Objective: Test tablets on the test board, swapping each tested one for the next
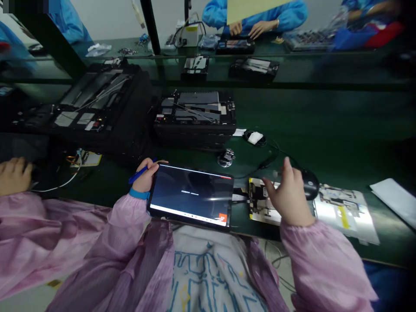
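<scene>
My left hand is closed on the left edge of a lit tablet screen, its thumb resting at the upper corner. A blue pen-like stick is also tucked in those fingers. Flat ribbon cables run from the screen's right side to an opened device board. Over that board hovers my right hand, thumb and index finger spread apart, with nothing visible in it. Just behind it sits a black computer mouse, partly covered by the hand.
Stacks of opened tablet bodies stand behind the screen, with a taller pile to the left. A small metallic round object and a coiled black cable lie nearby. A co-worker's hand rests at far left. A silver panel lies right.
</scene>
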A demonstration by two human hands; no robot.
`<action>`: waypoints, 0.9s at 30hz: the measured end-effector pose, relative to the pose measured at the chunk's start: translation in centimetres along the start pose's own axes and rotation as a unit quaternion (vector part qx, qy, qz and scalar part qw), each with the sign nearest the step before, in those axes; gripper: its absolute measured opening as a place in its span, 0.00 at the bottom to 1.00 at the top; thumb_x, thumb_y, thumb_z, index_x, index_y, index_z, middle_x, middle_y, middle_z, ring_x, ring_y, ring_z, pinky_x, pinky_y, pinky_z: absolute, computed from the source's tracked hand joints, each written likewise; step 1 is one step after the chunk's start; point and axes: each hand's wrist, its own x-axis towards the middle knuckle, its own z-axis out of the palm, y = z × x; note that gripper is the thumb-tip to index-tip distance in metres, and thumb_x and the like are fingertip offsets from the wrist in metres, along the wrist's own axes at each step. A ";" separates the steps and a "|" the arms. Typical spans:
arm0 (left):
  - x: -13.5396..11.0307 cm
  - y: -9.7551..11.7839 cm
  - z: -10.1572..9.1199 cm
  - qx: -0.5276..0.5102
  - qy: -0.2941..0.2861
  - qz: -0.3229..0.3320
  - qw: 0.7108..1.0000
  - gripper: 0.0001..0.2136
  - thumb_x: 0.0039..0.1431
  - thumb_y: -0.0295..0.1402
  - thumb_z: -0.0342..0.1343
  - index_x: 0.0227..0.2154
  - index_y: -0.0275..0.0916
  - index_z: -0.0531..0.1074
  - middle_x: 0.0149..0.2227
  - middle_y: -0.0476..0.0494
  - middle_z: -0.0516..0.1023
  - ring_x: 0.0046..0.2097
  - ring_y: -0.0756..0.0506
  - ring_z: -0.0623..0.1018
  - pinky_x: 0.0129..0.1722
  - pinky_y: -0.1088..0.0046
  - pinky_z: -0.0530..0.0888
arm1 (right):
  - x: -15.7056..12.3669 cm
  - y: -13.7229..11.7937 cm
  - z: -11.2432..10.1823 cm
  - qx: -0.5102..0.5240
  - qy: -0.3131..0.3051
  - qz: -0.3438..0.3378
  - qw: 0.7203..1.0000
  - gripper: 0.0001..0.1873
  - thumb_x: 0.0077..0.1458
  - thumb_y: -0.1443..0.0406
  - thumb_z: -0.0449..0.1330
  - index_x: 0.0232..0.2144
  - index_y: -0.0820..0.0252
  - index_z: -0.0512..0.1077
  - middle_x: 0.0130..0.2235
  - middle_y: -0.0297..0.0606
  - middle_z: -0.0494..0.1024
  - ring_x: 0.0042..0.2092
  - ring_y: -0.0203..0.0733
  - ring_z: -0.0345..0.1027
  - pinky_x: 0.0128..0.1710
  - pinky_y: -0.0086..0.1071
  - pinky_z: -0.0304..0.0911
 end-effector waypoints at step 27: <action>0.3 0.4 0.5 0.028 0.015 0.013 0.999 0.19 0.44 0.29 0.63 0.23 0.40 0.52 0.32 0.43 0.80 0.36 0.41 0.79 0.31 0.70 0.72 | -2.7 -3.3 -0.6 0.204 -0.163 -0.155 0.953 0.17 0.68 0.58 0.47 0.42 0.62 0.72 0.37 0.46 0.69 0.40 0.46 0.67 0.38 0.38 0.67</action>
